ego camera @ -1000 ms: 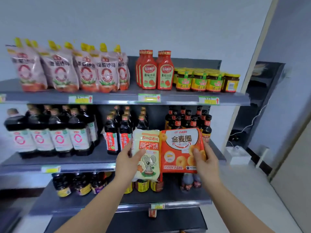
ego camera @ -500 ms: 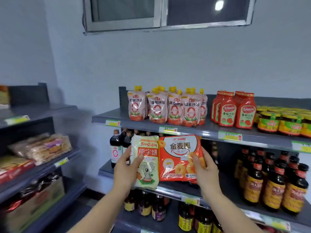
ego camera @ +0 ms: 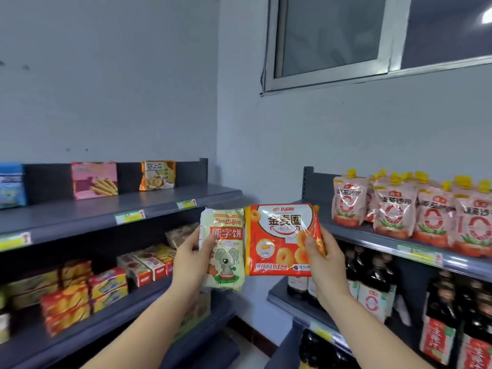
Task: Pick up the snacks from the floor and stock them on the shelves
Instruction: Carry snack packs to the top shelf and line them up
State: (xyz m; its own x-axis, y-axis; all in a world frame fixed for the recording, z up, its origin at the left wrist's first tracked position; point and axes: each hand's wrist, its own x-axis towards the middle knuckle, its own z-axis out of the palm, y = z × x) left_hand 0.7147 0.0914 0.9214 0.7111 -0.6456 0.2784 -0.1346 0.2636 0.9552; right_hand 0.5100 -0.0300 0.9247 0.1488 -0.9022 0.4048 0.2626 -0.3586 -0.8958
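Observation:
My left hand (ego camera: 189,258) grips a pale yellow-green biscuit pack (ego camera: 226,251) with a cartoon koala, thumb on its front. Beside it, my right hand (ego camera: 326,258) grips an orange-red ring snack bag (ego camera: 279,238) by its right edge, thumb on the front. Both packs are upright at chest height, side by side, in front of the room's corner. The snack shelf unit (ego camera: 149,202) stands to the left, its top shelf holding three spaced packs: blue (ego camera: 12,185), pink (ego camera: 93,179) and orange (ego camera: 157,174).
Below on the left unit lie stacked biscuit boxes (ego camera: 80,291). A sauce shelf unit (ego camera: 383,242) at right carries red pouches (ego camera: 399,206) and dark bottles (ego camera: 378,283). A window (ego camera: 346,41) sits high on the far wall. White floor (ego camera: 255,355) shows between the units.
My view has swung left from the sauce shelves to the corner and the snack shelves. Both hands keep hold of the same two packs, which stay centred in front of me.

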